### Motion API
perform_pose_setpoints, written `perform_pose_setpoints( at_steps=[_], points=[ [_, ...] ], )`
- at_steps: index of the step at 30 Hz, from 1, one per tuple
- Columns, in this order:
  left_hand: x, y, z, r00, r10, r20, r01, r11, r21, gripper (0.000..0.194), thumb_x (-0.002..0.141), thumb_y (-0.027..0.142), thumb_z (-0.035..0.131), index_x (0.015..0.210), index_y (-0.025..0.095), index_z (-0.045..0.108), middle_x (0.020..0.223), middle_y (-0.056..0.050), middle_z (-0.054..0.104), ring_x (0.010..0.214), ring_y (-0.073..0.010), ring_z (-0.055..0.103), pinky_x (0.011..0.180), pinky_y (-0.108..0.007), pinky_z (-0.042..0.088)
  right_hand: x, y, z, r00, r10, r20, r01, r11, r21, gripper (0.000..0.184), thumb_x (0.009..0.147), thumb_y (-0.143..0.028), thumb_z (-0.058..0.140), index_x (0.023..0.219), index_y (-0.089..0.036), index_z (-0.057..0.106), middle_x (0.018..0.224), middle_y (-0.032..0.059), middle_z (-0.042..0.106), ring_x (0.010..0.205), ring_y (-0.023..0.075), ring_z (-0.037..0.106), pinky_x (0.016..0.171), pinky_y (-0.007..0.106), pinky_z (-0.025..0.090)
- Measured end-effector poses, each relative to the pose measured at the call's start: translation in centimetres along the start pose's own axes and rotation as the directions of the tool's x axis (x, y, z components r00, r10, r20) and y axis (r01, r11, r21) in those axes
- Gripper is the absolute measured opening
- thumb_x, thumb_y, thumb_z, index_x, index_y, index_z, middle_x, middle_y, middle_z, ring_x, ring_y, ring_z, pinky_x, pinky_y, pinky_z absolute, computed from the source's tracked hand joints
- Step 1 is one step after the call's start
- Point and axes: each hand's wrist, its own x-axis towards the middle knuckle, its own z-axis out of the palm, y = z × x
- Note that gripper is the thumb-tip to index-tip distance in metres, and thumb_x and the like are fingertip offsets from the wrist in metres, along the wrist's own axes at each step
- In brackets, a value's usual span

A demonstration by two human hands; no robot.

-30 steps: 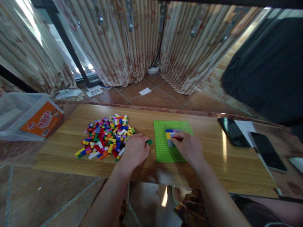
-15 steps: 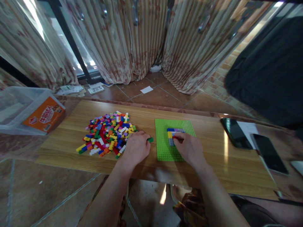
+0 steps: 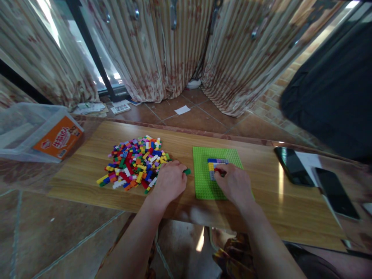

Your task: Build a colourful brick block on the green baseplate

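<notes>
A green toy brick (image 3: 186,171) pokes out from the closed fingers of my left hand (image 3: 171,179), which rests between the brick pile and the baseplate. My right hand (image 3: 235,183) is over the light green baseplate (image 3: 201,186), its thumb and fingers pinching a red brick (image 3: 216,169). That red brick sits against a small block of joined bricks (image 3: 211,166) in blue, yellow, white, purple and grey. My right fingers cover part of this block. To the left of my left hand spreads a loose pile of multicoloured toy bricks (image 3: 133,164).
A clear plastic bin (image 3: 31,128) with an orange label stands at the left end of the wooden board (image 3: 171,139). Two dark phones (image 3: 293,166) and a white paper (image 3: 309,162) lie at the right. Behind hang striped curtains (image 3: 145,50).
The whole view has shifted slightly, so things appear a little further right. Both hands keep nearly the same place and grip, the left on the green brick and the right on the red one.
</notes>
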Motion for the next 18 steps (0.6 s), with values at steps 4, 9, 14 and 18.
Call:
perform_pose_setpoints(
  at_steps=[4,9,14,18],
  points=[
    [0.0,0.0,0.1,1.0,-0.005,-0.01,0.005,1.0,0.003,0.025,0.087,0.018,0.047,0.093,0.019,0.071,0.095,-0.008,0.067,0.093,-0.023,0.063,0.085,-0.037,0.047,-0.1,0.0,0.1,1.0,-0.005,-0.013,0.005,0.999,-0.033,0.027,0.085,-0.027,0.051,0.091,-0.022,0.077,0.086,0.0079,0.073,0.077,0.0208,0.066,0.067,0.029,0.043],
    [0.0,0.0,0.2,0.998,-0.051,-0.022,0.051,0.999,0.005,0.025,0.087,0.018,0.047,0.094,0.019,0.071,0.095,-0.008,0.067,0.093,-0.0231,0.062,0.086,-0.037,0.047,-0.4,-0.3,-0.1,1.0,0.008,-0.01,-0.009,0.997,-0.072,0.027,0.085,-0.027,0.051,0.091,-0.021,0.076,0.086,0.0084,0.072,0.076,0.0211,0.065,0.065,0.029,0.042],
    [0.1,-0.2,0.5,0.986,-0.136,-0.098,0.133,0.991,-0.033,0.03,0.084,0.012,0.049,0.106,0.017,0.067,0.102,-0.009,0.063,0.098,-0.0227,0.06,0.091,-0.036,0.047,-0.6,-0.6,-0.3,1.0,0.016,0.014,-0.015,0.995,-0.104,0.026,0.085,-0.027,0.051,0.089,-0.022,0.075,0.089,0.0087,0.071,0.079,0.0209,0.065,0.064,0.028,0.042],
    [0.0,1.0,0.9,0.97,-0.079,-0.229,0.052,0.991,-0.122,0.034,0.085,0.014,0.049,0.116,0.019,0.061,0.114,-0.009,0.059,0.107,-0.0222,0.056,0.098,-0.036,0.045,-0.7,-0.5,-0.2,1.0,0.006,0.019,-0.004,0.994,-0.106,0.025,0.087,-0.027,0.051,0.09,-0.022,0.075,0.091,0.0081,0.071,0.08,0.0199,0.066,0.064,0.027,0.041]
  ],
)
